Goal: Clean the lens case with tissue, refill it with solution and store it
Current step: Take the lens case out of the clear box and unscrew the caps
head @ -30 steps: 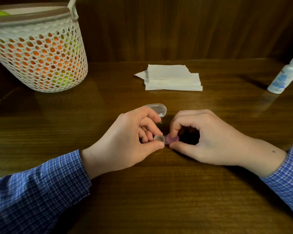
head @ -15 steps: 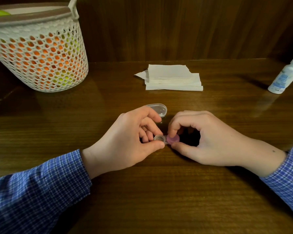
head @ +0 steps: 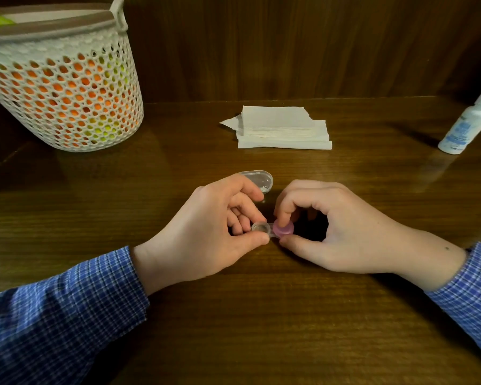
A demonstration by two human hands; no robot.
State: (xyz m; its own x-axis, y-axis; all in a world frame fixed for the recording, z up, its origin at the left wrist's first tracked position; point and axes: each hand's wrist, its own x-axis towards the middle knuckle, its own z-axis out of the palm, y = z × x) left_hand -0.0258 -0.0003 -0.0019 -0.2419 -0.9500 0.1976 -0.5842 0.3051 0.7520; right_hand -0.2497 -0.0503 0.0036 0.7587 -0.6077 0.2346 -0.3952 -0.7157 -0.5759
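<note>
Your left hand [head: 206, 234] pinches the clear end of the lens case [head: 271, 230] between thumb and fingers, low over the table [head: 261, 315], while your right hand [head: 331, 226] clamps forefinger and thumb on its purple cap [head: 283, 229]. The step looks like unscrewing that cap, so keep the left pinch firm, hold the case level, and turn only the cap with small twists so nothing spills. The tissue stack [head: 282, 132] waits beyond your hands, and the solution bottle [head: 468, 122] stands well apart on the far right.
</note>
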